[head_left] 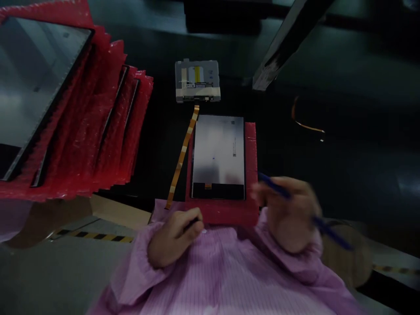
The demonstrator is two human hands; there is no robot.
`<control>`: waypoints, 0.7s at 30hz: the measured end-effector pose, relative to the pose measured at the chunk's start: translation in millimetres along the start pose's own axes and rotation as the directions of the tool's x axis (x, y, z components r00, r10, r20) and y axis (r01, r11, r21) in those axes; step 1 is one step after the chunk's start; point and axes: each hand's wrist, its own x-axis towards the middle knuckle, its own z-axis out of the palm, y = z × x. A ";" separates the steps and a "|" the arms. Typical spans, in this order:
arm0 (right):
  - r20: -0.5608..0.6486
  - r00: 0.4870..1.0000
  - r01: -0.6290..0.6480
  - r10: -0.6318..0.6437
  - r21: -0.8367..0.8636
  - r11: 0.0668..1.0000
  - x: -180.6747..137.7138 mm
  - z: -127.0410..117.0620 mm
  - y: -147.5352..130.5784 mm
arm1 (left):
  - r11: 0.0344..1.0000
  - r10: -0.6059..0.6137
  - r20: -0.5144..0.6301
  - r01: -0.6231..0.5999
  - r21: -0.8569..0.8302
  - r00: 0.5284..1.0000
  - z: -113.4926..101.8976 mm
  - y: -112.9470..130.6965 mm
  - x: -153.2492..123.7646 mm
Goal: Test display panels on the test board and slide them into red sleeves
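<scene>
A blue pen (333,234), smeared by motion, is gripped in my right hand (293,214) just off the lower right corner of an LCD panel (218,148). The panel lies with its silvery face up, a black strip along its near edge and a small blue mark near its middle. Beneath it is a red bubble-wrap sheet (251,162). My left hand (179,234) is closed near the table's front edge, thumb and forefinger together. Something dark shows between those fingers, too small to name. An orange flex cable strip (181,157) runs along the panel's left side.
On the left rises a stack of red bubble-wrap sheets (111,105) with more panels (39,78) among them. Behind the panel sits a small grey module (197,81). A post (278,48) stands at the back right, and a thin cable (305,126) lies right.
</scene>
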 end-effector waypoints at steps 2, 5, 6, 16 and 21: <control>0.139 0.988 -0.050 0.073 -0.167 0.985 -1.6 22.0 20.2 | 0.997 -0.030 0.077 0.024 0.075 0.997 13.9 1.4 9.4; 0.229 0.964 -0.058 0.137 -0.320 0.946 -4.8 44.5 48.0 | 0.987 -0.050 0.145 0.027 0.159 0.988 28.7 2.3 19.2; 0.221 0.963 -0.071 0.152 -0.339 0.938 -5.8 47.6 54.9 | 0.987 -0.034 0.151 0.009 0.161 0.988 30.5 2.0 20.3; 0.115 0.991 -0.001 0.068 -0.502 0.865 -12.0 46.9 69.8 | 0.989 0.128 0.116 -0.135 0.062 0.985 27.0 -4.7 18.7; 0.129 0.987 -0.011 0.094 -0.530 0.848 -11.0 47.8 71.7 | 0.986 0.154 0.108 -0.159 0.046 0.982 28.1 -6.5 19.9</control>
